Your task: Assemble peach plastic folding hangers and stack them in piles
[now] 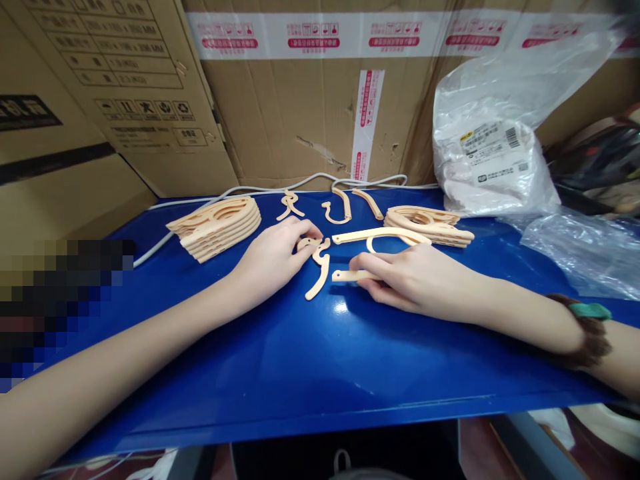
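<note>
My left hand point(281, 248) has thumb and fingers pinched on a cream hanger hook point(314, 244), partly hidden by the fingertips. A curved cream piece point(317, 280) lies just below, touching or close to the hook; I cannot tell whether they are joined. In my right hand point(400, 277) is a cream hanger arm point(345, 275), its holed end pointing left towards the hook. Beyond the right hand another hanger arm point(360, 235) lies on the blue table point(320, 373), with a curved piece partly hidden behind the fingers.
Stacks of folded cream hangers stand at left point(220, 227) and right point(425, 225). Between them lie a crossed pair of pieces point(289, 205), a hook point(340, 210) and an arm point(367, 203). A white cable point(310, 179) runs behind, before cardboard boxes point(300, 107). Plastic bags point(490, 153) sit at right.
</note>
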Action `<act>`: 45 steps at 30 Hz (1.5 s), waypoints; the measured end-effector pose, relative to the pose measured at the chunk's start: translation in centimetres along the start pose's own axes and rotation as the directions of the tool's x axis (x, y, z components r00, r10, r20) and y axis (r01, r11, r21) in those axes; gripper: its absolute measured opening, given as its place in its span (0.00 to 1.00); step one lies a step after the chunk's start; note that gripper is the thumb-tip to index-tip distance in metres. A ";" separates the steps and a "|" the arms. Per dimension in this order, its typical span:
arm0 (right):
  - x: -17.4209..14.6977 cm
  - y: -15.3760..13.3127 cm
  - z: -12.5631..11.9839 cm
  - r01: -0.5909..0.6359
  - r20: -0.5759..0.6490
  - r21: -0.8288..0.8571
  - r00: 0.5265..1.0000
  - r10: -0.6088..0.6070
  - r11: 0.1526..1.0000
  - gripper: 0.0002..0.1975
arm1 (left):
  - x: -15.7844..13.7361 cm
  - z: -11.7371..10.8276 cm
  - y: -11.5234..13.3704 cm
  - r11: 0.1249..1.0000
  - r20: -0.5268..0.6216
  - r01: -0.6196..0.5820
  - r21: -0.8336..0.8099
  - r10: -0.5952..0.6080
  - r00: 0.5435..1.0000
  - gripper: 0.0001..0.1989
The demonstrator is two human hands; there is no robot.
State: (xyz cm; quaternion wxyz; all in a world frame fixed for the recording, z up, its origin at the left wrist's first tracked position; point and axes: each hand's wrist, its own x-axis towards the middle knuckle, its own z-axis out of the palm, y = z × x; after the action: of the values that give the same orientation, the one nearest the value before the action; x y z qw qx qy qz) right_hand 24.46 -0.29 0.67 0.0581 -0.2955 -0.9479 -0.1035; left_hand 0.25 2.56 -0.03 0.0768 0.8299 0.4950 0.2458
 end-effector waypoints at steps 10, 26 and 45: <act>0.2 -0.2 -0.5 -0.119 -0.017 -0.008 0.993 0.119 0.993 0.15 | 0.3 0.7 -0.5 0.960 -0.061 0.174 -0.218 -0.191 0.980 0.19; 0.6 -0.3 -0.4 -0.153 0.026 -0.010 0.988 0.153 0.988 0.11 | -1.3 0.1 2.4 0.953 -0.074 -0.292 -0.085 0.286 0.955 0.21; 0.4 -0.1 -0.3 -0.180 0.000 -0.009 0.984 0.180 0.984 0.17 | -1.0 -0.1 2.6 0.878 0.055 -0.052 0.477 0.029 0.998 0.17</act>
State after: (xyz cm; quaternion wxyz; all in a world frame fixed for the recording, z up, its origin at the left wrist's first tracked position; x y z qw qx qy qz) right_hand 24.12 -0.22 1.02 0.0652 -0.3804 -0.9168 -0.1020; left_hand 1.86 0.46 0.66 -0.1240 0.8387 0.5210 0.0987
